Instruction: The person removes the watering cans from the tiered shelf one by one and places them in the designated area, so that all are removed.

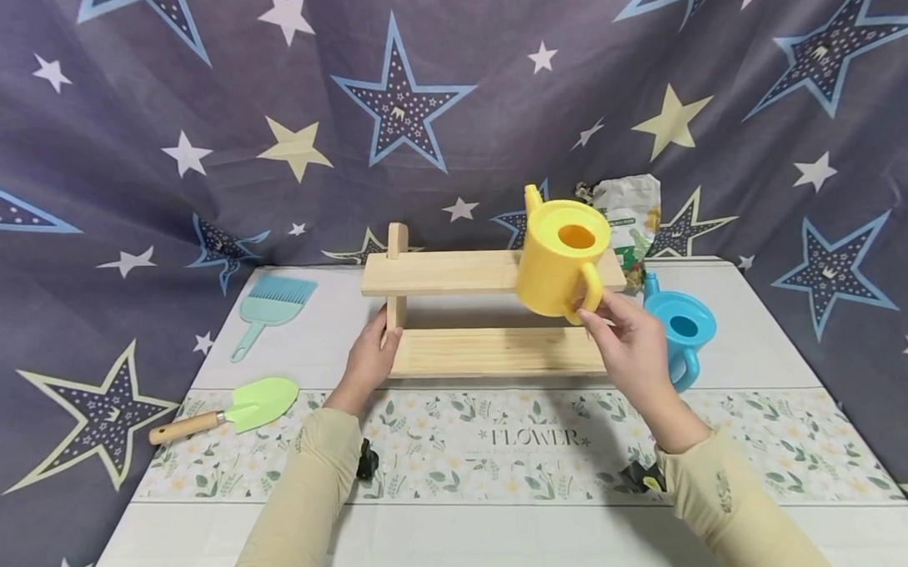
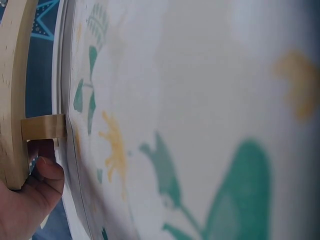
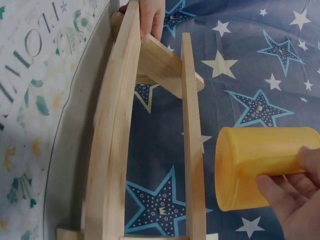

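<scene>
A yellow watering can (image 1: 551,272) hangs by its handle from my right hand (image 1: 632,344), upright with its spout toward the back. In the head view it overlaps the right part of the upper shelf board. My left hand (image 1: 370,357) grips the left end of a two-tier wooden shelf (image 1: 453,271), at its side support. The right wrist view shows the yellow watering can (image 3: 250,167) beside the upper board, fingers around its handle. In the left wrist view, my left hand (image 2: 42,187) curls at the wooden support (image 2: 44,127).
A blue watering can (image 1: 684,321) stands right of the shelf, partly behind my right hand. A printed bag (image 1: 632,215) is at the back right. On the left lie a light-blue dustpan-like tool (image 1: 278,302) and a green trowel (image 1: 259,403) with a wooden handle. Star-patterned cloth surrounds the table.
</scene>
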`<state>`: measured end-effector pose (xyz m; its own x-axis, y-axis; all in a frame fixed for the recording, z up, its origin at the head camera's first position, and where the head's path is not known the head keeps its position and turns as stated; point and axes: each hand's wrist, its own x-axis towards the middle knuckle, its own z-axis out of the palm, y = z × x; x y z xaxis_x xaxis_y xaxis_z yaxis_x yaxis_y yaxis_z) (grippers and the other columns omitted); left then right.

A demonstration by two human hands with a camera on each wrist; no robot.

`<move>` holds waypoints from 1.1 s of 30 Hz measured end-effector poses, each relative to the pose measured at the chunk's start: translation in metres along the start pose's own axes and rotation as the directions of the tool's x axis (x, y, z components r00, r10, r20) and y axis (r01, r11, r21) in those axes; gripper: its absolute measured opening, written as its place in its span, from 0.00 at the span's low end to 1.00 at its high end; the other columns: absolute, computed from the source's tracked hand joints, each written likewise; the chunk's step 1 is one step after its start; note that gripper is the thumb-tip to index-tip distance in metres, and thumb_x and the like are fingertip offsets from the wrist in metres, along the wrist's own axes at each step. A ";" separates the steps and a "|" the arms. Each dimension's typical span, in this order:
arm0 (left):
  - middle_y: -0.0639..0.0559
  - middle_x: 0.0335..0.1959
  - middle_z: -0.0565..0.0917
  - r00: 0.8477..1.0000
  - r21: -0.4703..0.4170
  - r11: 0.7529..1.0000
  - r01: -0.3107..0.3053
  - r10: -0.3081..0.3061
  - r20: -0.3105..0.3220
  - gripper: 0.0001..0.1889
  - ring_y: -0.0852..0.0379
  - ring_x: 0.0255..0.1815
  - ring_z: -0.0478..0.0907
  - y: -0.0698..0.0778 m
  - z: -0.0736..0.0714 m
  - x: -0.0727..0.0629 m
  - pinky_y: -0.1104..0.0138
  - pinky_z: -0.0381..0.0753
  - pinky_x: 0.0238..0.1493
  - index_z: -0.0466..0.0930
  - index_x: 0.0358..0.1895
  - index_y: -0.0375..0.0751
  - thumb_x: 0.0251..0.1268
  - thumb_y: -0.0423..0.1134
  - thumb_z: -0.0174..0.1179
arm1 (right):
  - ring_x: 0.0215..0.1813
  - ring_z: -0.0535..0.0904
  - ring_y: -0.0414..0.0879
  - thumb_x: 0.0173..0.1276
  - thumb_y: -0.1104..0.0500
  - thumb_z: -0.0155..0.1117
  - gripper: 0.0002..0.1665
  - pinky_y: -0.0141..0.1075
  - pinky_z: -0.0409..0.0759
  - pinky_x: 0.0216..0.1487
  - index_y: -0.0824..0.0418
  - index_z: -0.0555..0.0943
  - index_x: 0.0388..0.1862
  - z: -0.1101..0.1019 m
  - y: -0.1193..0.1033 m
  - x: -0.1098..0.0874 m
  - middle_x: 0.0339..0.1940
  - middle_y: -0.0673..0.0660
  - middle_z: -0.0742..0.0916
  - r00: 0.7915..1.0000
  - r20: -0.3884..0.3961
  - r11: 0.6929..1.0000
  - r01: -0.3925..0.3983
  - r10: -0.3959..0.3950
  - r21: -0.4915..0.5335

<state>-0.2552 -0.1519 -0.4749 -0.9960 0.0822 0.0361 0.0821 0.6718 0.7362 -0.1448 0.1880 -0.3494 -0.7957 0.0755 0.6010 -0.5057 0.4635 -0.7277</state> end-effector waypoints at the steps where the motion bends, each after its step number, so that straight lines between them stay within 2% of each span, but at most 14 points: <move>1: 0.42 0.75 0.60 1.000 -0.001 1.000 0.001 -0.001 0.001 0.30 0.41 0.74 0.57 0.000 0.000 0.000 0.47 0.55 0.72 0.48 0.79 0.50 0.79 0.45 0.45 | 0.47 0.83 0.39 0.65 0.74 0.63 0.15 0.20 0.80 0.40 0.73 0.81 0.52 -0.001 0.006 -0.001 0.44 0.68 0.86 1.000 -0.005 1.000 0.001 -0.001 -0.009; 6: 0.43 0.75 0.60 1.000 0.002 1.000 0.003 -0.003 0.001 0.30 0.42 0.74 0.58 0.000 0.001 0.001 0.47 0.55 0.72 0.48 0.79 0.51 0.79 0.45 0.44 | 0.48 0.84 0.41 0.64 0.72 0.66 0.18 0.21 0.80 0.40 0.67 0.83 0.53 -0.008 0.030 -0.005 0.43 0.63 0.87 0.999 -0.030 1.000 0.019 -0.020 -0.025; 10: 0.45 0.76 0.59 1.000 0.008 1.000 0.024 -0.024 0.014 0.31 0.44 0.74 0.58 -0.002 0.002 0.003 0.49 0.56 0.73 0.47 0.79 0.53 0.79 0.47 0.43 | 0.48 0.83 0.32 0.64 0.71 0.66 0.18 0.21 0.80 0.41 0.66 0.83 0.54 -0.015 0.037 -0.008 0.44 0.62 0.87 0.998 -0.041 0.998 0.049 -0.050 -0.041; 13: 0.46 0.76 0.59 0.999 0.009 0.999 0.037 -0.037 0.018 0.31 0.45 0.74 0.58 -0.002 0.003 0.003 0.50 0.57 0.73 0.46 0.79 0.54 0.78 0.48 0.43 | 0.47 0.81 0.28 0.65 0.71 0.65 0.18 0.21 0.80 0.43 0.67 0.82 0.55 -0.020 0.039 -0.010 0.44 0.64 0.87 0.997 -0.051 0.998 0.048 -0.051 -0.044; 21: 0.44 0.75 0.60 1.000 0.012 1.000 0.027 -0.027 0.011 0.31 0.44 0.74 0.59 -0.002 0.003 0.002 0.50 0.57 0.72 0.47 0.79 0.52 0.78 0.47 0.44 | 0.46 0.81 0.28 0.63 0.73 0.66 0.20 0.21 0.79 0.44 0.68 0.82 0.55 -0.031 0.040 -0.015 0.44 0.64 0.87 0.996 -0.077 0.997 0.033 -0.038 -0.067; 29: 0.45 0.75 0.60 0.999 0.010 0.999 0.034 -0.034 0.014 0.31 0.44 0.74 0.59 -0.003 0.002 0.003 0.49 0.57 0.72 0.47 0.79 0.52 0.78 0.48 0.44 | 0.46 0.80 0.24 0.61 0.77 0.65 0.20 0.18 0.78 0.42 0.73 0.81 0.53 -0.042 0.045 -0.019 0.42 0.69 0.86 0.993 -0.110 0.995 0.022 -0.033 -0.100; 33: 0.45 0.75 0.60 0.999 0.004 0.999 0.039 -0.039 0.019 0.31 0.44 0.74 0.58 -0.003 0.002 0.003 0.49 0.57 0.72 0.47 0.79 0.53 0.78 0.47 0.44 | 0.47 0.81 0.26 0.62 0.77 0.65 0.20 0.18 0.78 0.44 0.71 0.81 0.55 -0.049 0.044 -0.021 0.42 0.69 0.86 0.993 -0.118 0.995 0.002 -0.014 -0.098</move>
<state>-0.2586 -0.1517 -0.4785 -0.9975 0.0699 -0.0056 0.0433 0.6777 0.7341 -0.1342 0.2502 -0.3782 -0.7438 0.1730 0.6456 -0.4722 0.5477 -0.6907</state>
